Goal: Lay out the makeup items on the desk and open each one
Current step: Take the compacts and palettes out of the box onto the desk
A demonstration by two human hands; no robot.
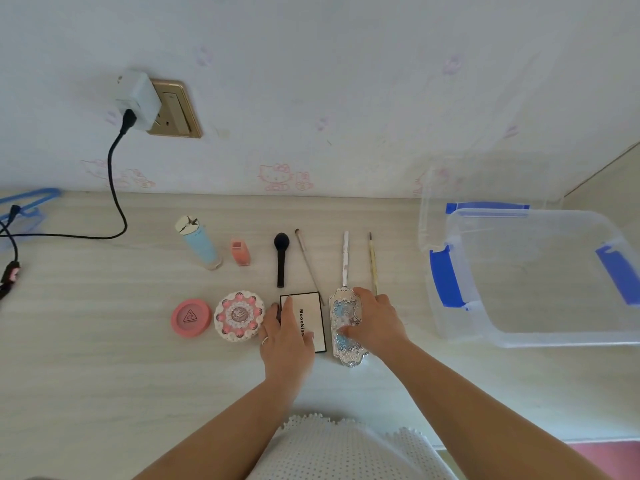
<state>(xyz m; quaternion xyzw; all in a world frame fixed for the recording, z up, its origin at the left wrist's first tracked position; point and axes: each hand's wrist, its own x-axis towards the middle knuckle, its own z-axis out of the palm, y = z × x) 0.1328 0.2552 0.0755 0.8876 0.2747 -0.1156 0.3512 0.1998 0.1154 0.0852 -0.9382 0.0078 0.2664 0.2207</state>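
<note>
While our left hand (287,336) lies flat with straight fingers on the white, black-edged Moeekiss palette (309,320), our right hand (375,322) curls round the embossed silver palette (346,327) just beside it on the pale wood-grain desk (104,358). Both palettes are closed. At right, the clear plastic bin (530,275) with blue latches holds nothing we can see; its lid leans behind
</note>
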